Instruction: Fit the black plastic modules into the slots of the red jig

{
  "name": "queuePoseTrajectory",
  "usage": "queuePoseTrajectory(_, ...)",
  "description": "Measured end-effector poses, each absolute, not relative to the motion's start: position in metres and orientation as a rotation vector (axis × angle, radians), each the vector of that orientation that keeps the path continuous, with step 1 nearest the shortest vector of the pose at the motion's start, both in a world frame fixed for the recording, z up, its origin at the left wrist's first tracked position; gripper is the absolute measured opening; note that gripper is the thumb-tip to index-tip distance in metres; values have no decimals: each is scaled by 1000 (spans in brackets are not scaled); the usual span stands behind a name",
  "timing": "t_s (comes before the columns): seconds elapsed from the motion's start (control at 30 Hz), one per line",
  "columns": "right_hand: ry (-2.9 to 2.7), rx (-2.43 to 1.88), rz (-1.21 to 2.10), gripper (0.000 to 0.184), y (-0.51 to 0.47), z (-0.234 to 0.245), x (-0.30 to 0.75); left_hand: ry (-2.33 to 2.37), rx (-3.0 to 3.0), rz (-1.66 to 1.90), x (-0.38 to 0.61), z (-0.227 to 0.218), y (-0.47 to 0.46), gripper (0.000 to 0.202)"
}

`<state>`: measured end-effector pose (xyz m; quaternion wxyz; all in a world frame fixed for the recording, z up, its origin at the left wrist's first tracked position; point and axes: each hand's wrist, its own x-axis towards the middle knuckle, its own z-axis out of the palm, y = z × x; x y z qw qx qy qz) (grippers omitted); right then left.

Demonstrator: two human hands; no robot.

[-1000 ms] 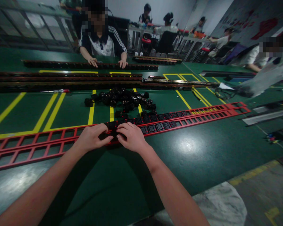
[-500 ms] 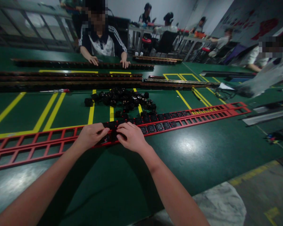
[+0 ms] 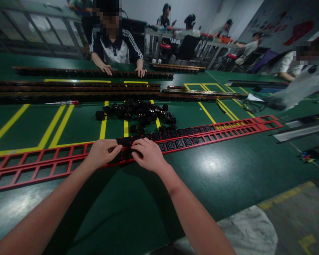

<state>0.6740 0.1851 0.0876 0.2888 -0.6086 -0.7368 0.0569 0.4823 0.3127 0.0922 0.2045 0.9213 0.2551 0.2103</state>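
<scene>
A long red slotted frame (image 3: pixel 51 170) with two rows of openings lies slantwise across the table. Black power sockets (image 3: pixel 179 143) fill several openings in its middle. My left hand (image 3: pixel 102 152) is closed at the frame, thumb and curled fingers against a black socket that they mostly hide. Close to its right, my right hand (image 3: pixel 149 152) bends its fingers down onto a dark socket (image 3: pixel 127 153) between the two hands. The fingertips' exact contact is partly hidden. Behind the frame, near both hands, sits a loose pile of black sockets (image 3: pixel 140 110).
Long dark strips (image 3: pixel 74 95) run across the table beyond the pile, with a screwdriver (image 3: pixel 69 102) in front. A co-worker (image 3: pixel 114 49) opposite has both hands on another strip (image 3: pixel 77 72). At right are a plastic bag (image 3: pixel 295 88) and pale metal strips (image 3: pixel 303 131).
The left thumb has shifted slightly, and the socket beside it now looks darker and lower in the frame. My right hand has barely moved.
</scene>
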Motion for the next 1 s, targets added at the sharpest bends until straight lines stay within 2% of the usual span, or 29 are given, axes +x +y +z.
queuePoseTrajectory(0.4,-1966,-1615,126,19,185,84,674,870,2711,548,482,79,314,48)
queuePoseTrajectory(0.6,-1959,-1617,128,18,186,84,674,967,2767,547,482,82,309,39)
queuePoseTrajectory(1.0,-1969,-1634,135,19,186,85,674,827,2922,478,482,83,309,35)
